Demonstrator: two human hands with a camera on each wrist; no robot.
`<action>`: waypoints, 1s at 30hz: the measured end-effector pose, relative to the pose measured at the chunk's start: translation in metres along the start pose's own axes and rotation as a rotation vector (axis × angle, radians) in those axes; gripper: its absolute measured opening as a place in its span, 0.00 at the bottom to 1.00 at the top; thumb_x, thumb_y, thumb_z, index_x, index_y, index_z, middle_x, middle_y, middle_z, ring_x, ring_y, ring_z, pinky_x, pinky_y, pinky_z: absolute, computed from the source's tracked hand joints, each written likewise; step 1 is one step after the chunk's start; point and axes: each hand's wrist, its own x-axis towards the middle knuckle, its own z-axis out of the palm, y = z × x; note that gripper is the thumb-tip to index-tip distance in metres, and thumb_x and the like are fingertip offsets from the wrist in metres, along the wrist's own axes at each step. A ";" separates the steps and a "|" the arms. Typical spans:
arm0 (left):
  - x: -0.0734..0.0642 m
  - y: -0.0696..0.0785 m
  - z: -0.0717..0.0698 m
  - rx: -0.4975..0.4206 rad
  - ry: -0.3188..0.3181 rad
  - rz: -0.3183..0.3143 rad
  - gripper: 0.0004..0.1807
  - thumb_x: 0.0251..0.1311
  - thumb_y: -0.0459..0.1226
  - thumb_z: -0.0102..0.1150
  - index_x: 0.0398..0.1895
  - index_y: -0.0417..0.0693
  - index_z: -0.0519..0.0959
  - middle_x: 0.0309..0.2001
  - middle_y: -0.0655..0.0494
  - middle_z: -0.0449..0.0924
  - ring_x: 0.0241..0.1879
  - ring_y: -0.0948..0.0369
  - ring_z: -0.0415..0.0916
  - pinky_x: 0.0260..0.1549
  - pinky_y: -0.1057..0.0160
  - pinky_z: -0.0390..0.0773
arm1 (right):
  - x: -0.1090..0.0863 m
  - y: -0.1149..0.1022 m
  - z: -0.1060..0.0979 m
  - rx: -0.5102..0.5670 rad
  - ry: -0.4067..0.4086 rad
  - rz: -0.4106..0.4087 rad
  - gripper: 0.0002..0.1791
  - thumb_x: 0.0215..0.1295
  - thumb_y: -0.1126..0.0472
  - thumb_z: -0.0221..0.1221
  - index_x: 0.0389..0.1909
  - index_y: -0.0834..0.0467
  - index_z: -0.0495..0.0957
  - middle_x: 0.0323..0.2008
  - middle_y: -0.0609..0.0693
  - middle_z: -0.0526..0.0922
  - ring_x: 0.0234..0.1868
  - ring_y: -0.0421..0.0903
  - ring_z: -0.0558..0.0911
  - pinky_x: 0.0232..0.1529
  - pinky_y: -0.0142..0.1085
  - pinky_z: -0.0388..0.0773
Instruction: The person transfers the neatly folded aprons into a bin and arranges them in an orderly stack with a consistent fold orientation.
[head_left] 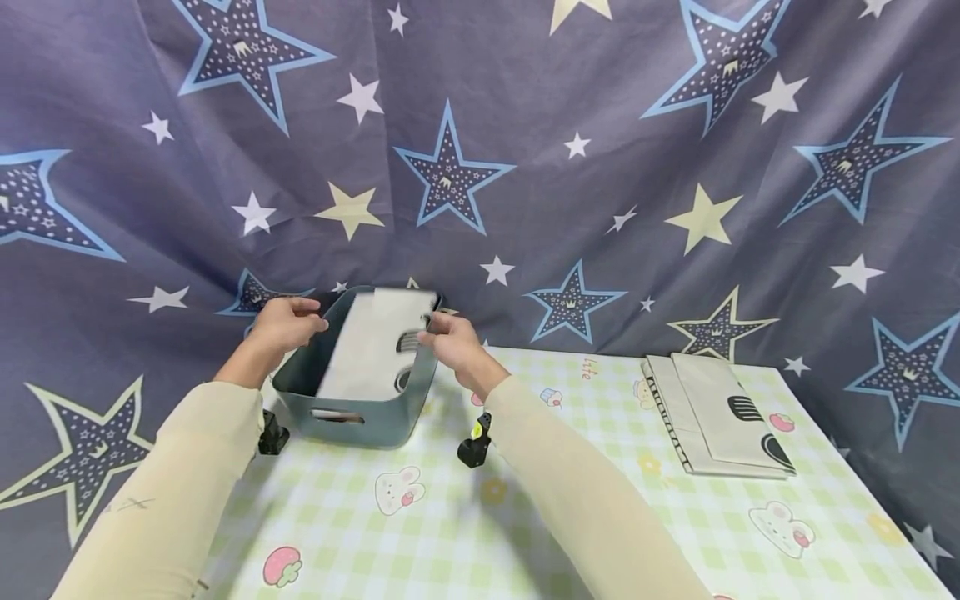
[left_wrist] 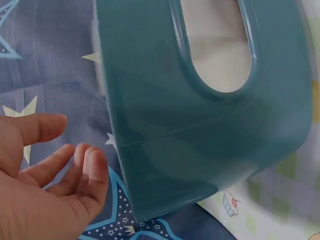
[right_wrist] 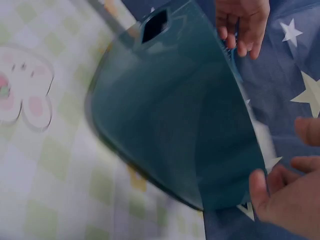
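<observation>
A dark teal plastic basket (head_left: pixel 397 423) stands at the table's far left. Inside it leans a folded white cloth (head_left: pixel 367 346) with black fork and plate prints, blurred in the head view. At the basket's left side is my left hand (head_left: pixel 288 325); the left wrist view shows its fingers (left_wrist: pixel 97 172) loosely curved, apart from the teal wall and holding nothing. My right hand (head_left: pixel 453 342) hovers at the opposite rim, beside the cloth's printed edge. In the right wrist view its fingers (right_wrist: pixel 259 187) are relaxed and spread, one fingertip right at the rim.
A second folded cloth (head_left: pixel 720 417) with similar black prints lies on the right of the table. The checked tablecloth (head_left: pixel 525 500) has cartoon pictures. Behind the table hangs a star-patterned curtain (head_left: pixel 540 200), close to the basket. Black cameras (head_left: pixel 474 446) sit at both wrists.
</observation>
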 end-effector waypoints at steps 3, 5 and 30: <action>-0.001 -0.001 0.000 -0.001 0.025 -0.013 0.31 0.71 0.36 0.53 0.74 0.32 0.63 0.72 0.32 0.64 0.65 0.38 0.70 0.59 0.45 0.76 | 0.000 0.006 -0.004 -0.047 0.018 -0.012 0.30 0.73 0.66 0.59 0.74 0.65 0.65 0.68 0.63 0.71 0.69 0.55 0.71 0.67 0.48 0.71; -0.001 -0.002 0.000 0.000 0.029 -0.012 0.30 0.71 0.36 0.53 0.73 0.33 0.65 0.71 0.32 0.66 0.65 0.39 0.69 0.58 0.45 0.77 | 0.000 0.008 -0.005 -0.045 0.026 -0.012 0.30 0.73 0.66 0.59 0.74 0.66 0.66 0.67 0.63 0.72 0.66 0.55 0.73 0.65 0.49 0.74; -0.003 0.000 0.017 0.006 -0.001 0.019 0.25 0.73 0.39 0.54 0.68 0.36 0.71 0.57 0.40 0.76 0.43 0.58 0.75 0.43 0.58 0.82 | -0.007 0.012 -0.029 -0.066 0.028 -0.060 0.27 0.74 0.67 0.59 0.72 0.65 0.69 0.62 0.62 0.78 0.59 0.53 0.80 0.50 0.41 0.79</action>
